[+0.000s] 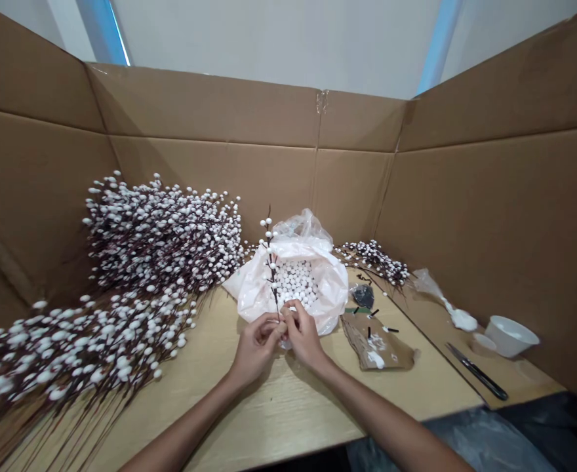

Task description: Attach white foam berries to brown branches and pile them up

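Observation:
Upright in front of me is a dark artificial berry stem (pixel 272 270) with several white berries along its upper part. My left hand (pixel 255 347) pinches its lower end between thumb and fingers. Fingertips of my right hand (pixel 302 335) close on the same stem, right beside the left fingertips; whatever small piece may sit between them is hidden. Just behind the hands, a translucent plastic bag (pixel 335 288) lies open, full of loose white foam balls (pixel 296 280).
Bundles of finished berry stems (pixel 163 236) pile up at left, with a smaller bunch (pixel 377 259) at back right. A glue-smeared cardboard piece (pixel 391 351), a dark packet (pixel 363 296), a knife (pixel 478 372) and a white bowl (pixel 509 336) lie right. Cardboard walls (pixel 210 170) enclose the table.

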`<state>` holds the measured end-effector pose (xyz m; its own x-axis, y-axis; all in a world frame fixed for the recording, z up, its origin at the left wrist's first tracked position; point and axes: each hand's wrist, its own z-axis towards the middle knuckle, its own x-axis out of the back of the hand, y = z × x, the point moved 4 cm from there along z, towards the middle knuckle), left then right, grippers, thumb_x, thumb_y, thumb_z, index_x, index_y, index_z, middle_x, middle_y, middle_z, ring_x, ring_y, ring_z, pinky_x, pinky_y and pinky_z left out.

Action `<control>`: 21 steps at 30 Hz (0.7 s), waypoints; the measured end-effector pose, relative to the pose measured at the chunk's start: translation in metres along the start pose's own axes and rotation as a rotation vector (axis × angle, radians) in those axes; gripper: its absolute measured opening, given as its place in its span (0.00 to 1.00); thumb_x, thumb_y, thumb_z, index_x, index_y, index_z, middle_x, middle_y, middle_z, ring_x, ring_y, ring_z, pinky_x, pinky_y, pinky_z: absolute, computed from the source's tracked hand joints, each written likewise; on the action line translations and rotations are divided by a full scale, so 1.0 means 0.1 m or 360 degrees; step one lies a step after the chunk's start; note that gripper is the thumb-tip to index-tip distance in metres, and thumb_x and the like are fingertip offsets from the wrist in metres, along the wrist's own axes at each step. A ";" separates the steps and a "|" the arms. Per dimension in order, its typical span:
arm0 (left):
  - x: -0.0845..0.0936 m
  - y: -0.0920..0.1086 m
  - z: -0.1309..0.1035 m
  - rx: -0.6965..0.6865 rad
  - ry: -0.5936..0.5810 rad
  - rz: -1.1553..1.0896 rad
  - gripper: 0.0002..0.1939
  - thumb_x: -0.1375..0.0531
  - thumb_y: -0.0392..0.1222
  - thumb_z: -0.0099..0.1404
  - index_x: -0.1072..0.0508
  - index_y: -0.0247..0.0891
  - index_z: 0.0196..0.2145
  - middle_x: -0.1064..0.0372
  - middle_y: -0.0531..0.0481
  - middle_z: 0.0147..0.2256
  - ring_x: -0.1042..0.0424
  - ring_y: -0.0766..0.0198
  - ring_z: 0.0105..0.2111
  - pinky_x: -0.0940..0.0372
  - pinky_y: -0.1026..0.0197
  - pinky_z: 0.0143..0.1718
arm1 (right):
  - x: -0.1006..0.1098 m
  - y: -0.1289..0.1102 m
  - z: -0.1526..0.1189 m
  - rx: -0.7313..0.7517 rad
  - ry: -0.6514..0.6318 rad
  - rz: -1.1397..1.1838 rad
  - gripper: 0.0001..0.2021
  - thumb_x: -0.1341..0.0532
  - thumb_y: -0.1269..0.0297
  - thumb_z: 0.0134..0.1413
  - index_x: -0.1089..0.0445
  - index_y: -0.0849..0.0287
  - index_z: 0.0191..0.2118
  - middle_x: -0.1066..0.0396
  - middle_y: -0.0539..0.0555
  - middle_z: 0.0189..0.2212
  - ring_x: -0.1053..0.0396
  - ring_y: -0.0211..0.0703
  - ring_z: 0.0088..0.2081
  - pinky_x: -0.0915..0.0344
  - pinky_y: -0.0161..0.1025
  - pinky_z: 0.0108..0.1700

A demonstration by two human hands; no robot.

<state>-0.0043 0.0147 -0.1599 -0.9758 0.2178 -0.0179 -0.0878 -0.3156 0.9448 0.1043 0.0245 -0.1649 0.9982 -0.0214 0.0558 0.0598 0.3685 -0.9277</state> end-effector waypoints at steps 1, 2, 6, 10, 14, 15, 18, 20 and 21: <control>0.00 0.00 0.00 -0.0004 0.0005 -0.0002 0.12 0.37 0.45 0.56 0.28 0.33 0.34 0.25 0.48 0.26 0.27 0.63 0.26 0.33 0.65 0.28 | 0.00 0.01 0.00 0.0009 0.0007 -0.0007 0.12 0.49 0.53 0.58 0.41 0.56 0.33 0.42 0.43 0.16 0.42 0.34 0.18 0.46 0.30 0.20; 0.00 0.00 0.00 -0.0006 0.0008 -0.0006 0.12 0.37 0.45 0.56 0.28 0.33 0.34 0.25 0.48 0.26 0.27 0.63 0.26 0.33 0.65 0.28 | 0.00 0.01 0.00 0.0012 0.0011 -0.0006 0.12 0.49 0.52 0.58 0.41 0.56 0.33 0.42 0.43 0.16 0.42 0.34 0.18 0.46 0.30 0.20; 0.00 0.02 -0.01 0.0007 0.0034 -0.0049 0.13 0.37 0.46 0.54 0.29 0.34 0.33 0.25 0.48 0.25 0.27 0.62 0.25 0.33 0.64 0.27 | -0.02 0.05 0.01 -0.0048 -0.0010 0.0147 0.13 0.47 0.50 0.56 0.42 0.56 0.33 0.43 0.42 0.15 0.43 0.34 0.17 0.46 0.30 0.19; 0.01 0.06 0.00 0.0029 0.0112 -0.0098 0.13 0.36 0.47 0.53 0.29 0.35 0.31 0.25 0.50 0.22 0.27 0.63 0.24 0.33 0.64 0.27 | -0.03 0.03 0.02 -0.0119 -0.0001 0.0301 0.17 0.46 0.45 0.53 0.45 0.54 0.29 0.45 0.41 0.14 0.43 0.34 0.16 0.44 0.31 0.19; 0.04 0.09 0.01 0.0022 0.0244 -0.0092 0.13 0.35 0.47 0.52 0.30 0.35 0.30 0.26 0.51 0.21 0.27 0.63 0.23 0.33 0.64 0.26 | -0.01 -0.03 0.03 -0.0085 0.0019 0.0253 0.21 0.47 0.43 0.52 0.45 0.56 0.23 0.43 0.44 0.15 0.43 0.35 0.19 0.44 0.32 0.22; 0.05 0.09 0.01 0.0015 0.0268 -0.0083 0.13 0.35 0.47 0.52 0.30 0.35 0.30 0.27 0.52 0.21 0.27 0.63 0.23 0.33 0.64 0.26 | -0.01 -0.03 0.03 -0.0070 0.0009 0.0228 0.21 0.46 0.44 0.52 0.44 0.56 0.22 0.43 0.45 0.16 0.43 0.35 0.19 0.44 0.33 0.23; 0.07 0.08 0.01 0.0005 0.0311 -0.0060 0.12 0.36 0.45 0.53 0.30 0.35 0.30 0.27 0.52 0.20 0.28 0.64 0.23 0.34 0.66 0.25 | 0.00 -0.04 0.02 -0.0039 -0.0018 0.0151 0.21 0.44 0.46 0.52 0.42 0.57 0.20 0.41 0.46 0.17 0.43 0.35 0.21 0.46 0.33 0.25; 0.08 0.07 0.01 -0.0005 0.0324 -0.0054 0.11 0.36 0.45 0.53 0.30 0.35 0.31 0.27 0.52 0.21 0.27 0.63 0.24 0.34 0.66 0.26 | 0.01 -0.04 0.01 -0.0031 -0.0014 0.0112 0.20 0.45 0.47 0.53 0.40 0.58 0.20 0.40 0.47 0.18 0.43 0.36 0.22 0.46 0.33 0.26; 0.08 0.06 0.01 -0.0008 0.0329 -0.0050 0.11 0.36 0.45 0.53 0.30 0.35 0.31 0.26 0.51 0.22 0.27 0.63 0.24 0.34 0.66 0.27 | 0.01 -0.04 0.00 -0.0032 -0.0010 0.0100 0.20 0.45 0.48 0.54 0.40 0.58 0.21 0.39 0.47 0.18 0.43 0.36 0.22 0.46 0.34 0.26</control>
<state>-0.0127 0.0157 -0.1536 -0.9929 0.0336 -0.1143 -0.1191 -0.3162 0.9412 0.1054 0.0233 -0.1608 1.0000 0.0074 -0.0006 -0.0032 0.3502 -0.9367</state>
